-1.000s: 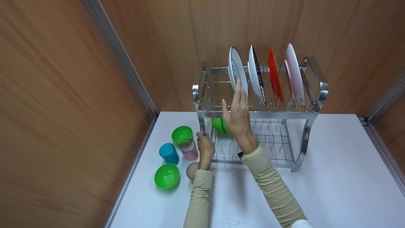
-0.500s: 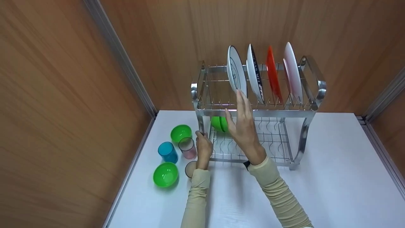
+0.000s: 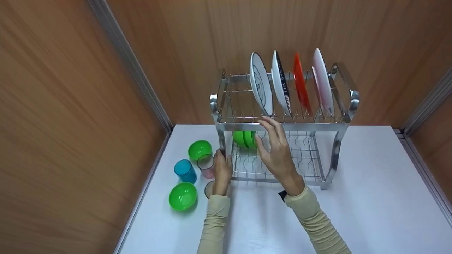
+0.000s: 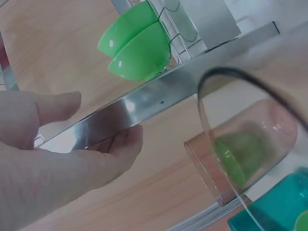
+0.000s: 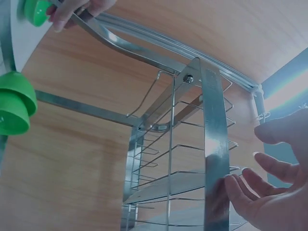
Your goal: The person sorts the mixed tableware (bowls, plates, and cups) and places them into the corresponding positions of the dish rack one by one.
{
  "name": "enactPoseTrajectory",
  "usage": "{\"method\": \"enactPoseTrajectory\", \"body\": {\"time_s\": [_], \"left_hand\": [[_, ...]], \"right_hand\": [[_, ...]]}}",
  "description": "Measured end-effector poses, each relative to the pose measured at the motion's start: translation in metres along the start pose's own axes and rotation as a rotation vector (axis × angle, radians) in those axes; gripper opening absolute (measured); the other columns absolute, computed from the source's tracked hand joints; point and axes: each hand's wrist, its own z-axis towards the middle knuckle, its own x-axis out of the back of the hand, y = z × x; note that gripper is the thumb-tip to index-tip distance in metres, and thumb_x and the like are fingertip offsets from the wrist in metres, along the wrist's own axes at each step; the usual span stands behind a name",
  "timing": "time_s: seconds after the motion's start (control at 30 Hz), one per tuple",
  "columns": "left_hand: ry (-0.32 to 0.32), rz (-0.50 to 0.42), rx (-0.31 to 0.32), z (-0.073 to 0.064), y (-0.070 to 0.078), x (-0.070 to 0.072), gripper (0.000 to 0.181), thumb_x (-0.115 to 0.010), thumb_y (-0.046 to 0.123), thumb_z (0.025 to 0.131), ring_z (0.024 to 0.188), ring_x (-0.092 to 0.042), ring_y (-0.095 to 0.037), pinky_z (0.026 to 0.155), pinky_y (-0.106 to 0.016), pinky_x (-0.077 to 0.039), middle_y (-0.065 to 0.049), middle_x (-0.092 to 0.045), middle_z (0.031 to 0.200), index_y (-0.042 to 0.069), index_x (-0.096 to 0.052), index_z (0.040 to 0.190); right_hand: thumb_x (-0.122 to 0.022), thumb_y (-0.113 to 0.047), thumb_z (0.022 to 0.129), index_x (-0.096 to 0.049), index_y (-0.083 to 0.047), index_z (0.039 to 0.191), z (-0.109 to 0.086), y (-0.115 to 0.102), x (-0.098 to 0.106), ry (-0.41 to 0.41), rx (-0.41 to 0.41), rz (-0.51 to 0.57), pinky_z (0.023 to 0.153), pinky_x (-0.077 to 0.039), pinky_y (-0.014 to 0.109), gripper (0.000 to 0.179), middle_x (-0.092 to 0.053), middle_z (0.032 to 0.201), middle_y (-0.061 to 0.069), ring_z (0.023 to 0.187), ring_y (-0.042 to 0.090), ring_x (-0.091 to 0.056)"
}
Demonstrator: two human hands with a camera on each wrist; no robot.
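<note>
A two-tier metal dish rack (image 3: pixel 300 127) stands on the white table. My left hand (image 3: pixel 223 169) is at its front left leg (image 4: pixel 110 118). In the left wrist view the thumb stands off the leg on one side, with the fingers along the other. My right hand (image 3: pixel 279 155) hovers before the rack, fingers loosely bent and holding nothing; its fingertips are close to the upper front bar. On the top tier stand a white patterned plate (image 3: pixel 261 84), a black-and-white plate (image 3: pixel 281 84), a red plate (image 3: pixel 302 84) and pinkish-white plates (image 3: pixel 323 83). Green bowls (image 3: pixel 243 139) lean together below.
Left of the rack are a green bowl (image 3: pixel 200 150), a clear pinkish cup (image 3: pixel 206 167), a blue cup (image 3: pixel 185 172) and a nearer green bowl (image 3: pixel 183 197). Another clear cup (image 3: pixel 209 189) is partly hidden by the left arm. Wooden panels (image 3: pixel 176 63) enclose the table.
My right hand has come away from the white patterned plate, moving down and toward me, its fingers bending more. My left hand stays at the rack's leg, its grip loosened.
</note>
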Motion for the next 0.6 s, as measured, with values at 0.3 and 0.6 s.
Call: {"method": "enactPoseTrajectory", "body": {"time_s": [0.3, 0.6], "left_hand": [[0.106, -0.028, -0.071, -0.022, -0.001, 0.014, 0.037, -0.071, 0.0, 0.094, 0.106, -0.061, -0.045, 0.095, -0.057, -0.049, -0.029, -0.063, 0.11, -0.012, -0.058, 0.127], [0.081, -0.104, -0.041, -0.04, 0.005, 0.031, 0.031, -0.064, 0.002, 0.099, 0.114, -0.061, -0.039, 0.099, -0.052, -0.051, -0.025, -0.062, 0.119, -0.009, -0.058, 0.127]], "right_hand": [[-0.071, 0.004, 0.093, -0.063, 0.003, 0.128, -0.034, 0.004, 0.007, -0.011, -0.016, 0.075, 0.114, -0.041, 0.031, 0.036, -0.057, 0.137, 0.019, 0.13, 0.034, -0.053], [-0.073, 0.006, 0.091, -0.062, 0.004, 0.129, -0.069, 0.022, 0.014, -0.058, -0.064, 0.047, 0.115, -0.037, 0.025, 0.04, -0.057, 0.137, 0.017, 0.13, 0.034, -0.053]]}}
